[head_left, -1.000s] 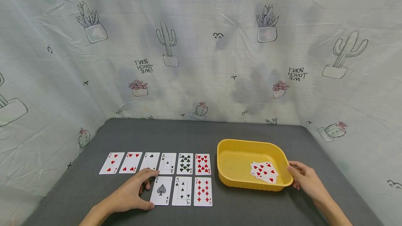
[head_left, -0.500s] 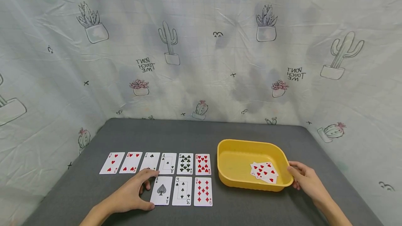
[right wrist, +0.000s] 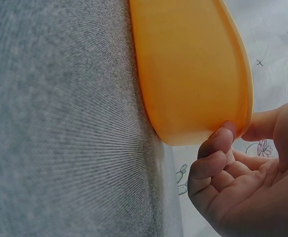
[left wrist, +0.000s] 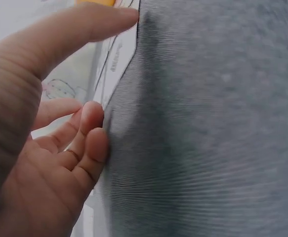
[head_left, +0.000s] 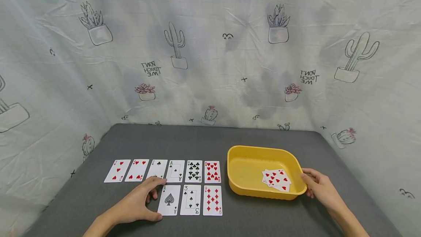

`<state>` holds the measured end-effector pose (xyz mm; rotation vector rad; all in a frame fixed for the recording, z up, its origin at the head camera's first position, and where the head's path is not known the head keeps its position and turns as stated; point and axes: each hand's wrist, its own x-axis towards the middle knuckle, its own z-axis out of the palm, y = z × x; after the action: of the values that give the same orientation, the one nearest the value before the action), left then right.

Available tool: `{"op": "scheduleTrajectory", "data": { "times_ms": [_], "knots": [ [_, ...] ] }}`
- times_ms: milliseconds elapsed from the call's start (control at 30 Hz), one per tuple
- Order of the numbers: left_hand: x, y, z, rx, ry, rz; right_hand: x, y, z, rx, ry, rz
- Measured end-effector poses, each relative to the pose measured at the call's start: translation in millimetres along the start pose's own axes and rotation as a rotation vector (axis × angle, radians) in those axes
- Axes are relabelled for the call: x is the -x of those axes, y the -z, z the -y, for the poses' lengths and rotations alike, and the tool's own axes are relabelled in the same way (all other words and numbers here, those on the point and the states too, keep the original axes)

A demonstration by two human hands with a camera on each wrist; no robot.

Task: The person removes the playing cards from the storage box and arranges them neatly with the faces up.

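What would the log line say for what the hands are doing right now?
left hand: touches ace of spades | right hand: holds yellow tray rim | heart cards: in tray

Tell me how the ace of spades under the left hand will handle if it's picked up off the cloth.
The ace of spades lies flat on the grey cloth, so its edge is probably hard to catch; sliding may help. It looks thin and likely light and bendy. The left hand touches its left edge.

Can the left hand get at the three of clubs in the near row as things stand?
Probably yes. The left hand rests at the ace of spades, and the three of clubs lies flat just beyond it on the table, uncovered, with nothing standing between.
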<state>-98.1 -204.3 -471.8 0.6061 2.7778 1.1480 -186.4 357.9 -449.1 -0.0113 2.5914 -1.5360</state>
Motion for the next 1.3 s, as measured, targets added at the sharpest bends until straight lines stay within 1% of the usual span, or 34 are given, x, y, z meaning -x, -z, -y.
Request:
{"op": "scheduleTrajectory", "data": {
  "times_ms": [133,233,300,433,567,667,800,900,1033,1100,1167,1300],
  "knots": [
    [-3.3,3.2,-4.4,-0.001,-0.019,-0.035,-0.3,0.4,0.0,0.009,0.005,-0.003],
    [-8.3,6.6,-12.6,0.0,-0.015,-0.053,-0.9,0.8,-0.2,0.012,0.011,-0.004],
    [-14.0,7.7,-19.6,-0.006,-0.02,-0.058,-1.1,1.1,-0.2,0.01,0.012,-0.003],
    [-32.8,4.9,-37.0,-0.011,-0.064,-0.062,-1.0,1.5,-1.0,0.015,0.004,-0.001],
    [-60.5,-4.4,-60.0,0.019,-0.114,-0.054,-0.9,2.0,-1.3,0.014,0.01,0.0],
    [-85.6,-15.7,-80.1,0.033,-0.175,-0.055,-0.8,2.1,-1.3,0.008,0.023,-0.001],
    [-122.2,-35.7,-107.3,0.052,-0.261,-0.047,-0.8,1.2,-1.0,0.005,0.034,-0.005],
    [-150.9,-53.2,-124.5,0.079,-0.301,-0.012,0.0,0.6,-0.3,0.004,0.036,-0.013],
    [-185.2,-76.9,-140.9,0.111,-0.318,0.064,0.8,-0.9,1.1,-0.002,0.038,-0.018],
    [-198.4,-89.1,-147.1,0.121,-0.317,0.112,1.1,-1.7,1.2,-0.003,0.036,-0.02],
    [-208.1,-101.5,-152.0,0.122,-0.313,0.16,1.7,-2.3,1.1,-0.002,0.035,-0.023],
    [-220.0,-122.7,-161.2,0.131,-0.304,0.239,2.8,-2.8,0.8,-0.003,0.041,-0.032]
  ]
}}
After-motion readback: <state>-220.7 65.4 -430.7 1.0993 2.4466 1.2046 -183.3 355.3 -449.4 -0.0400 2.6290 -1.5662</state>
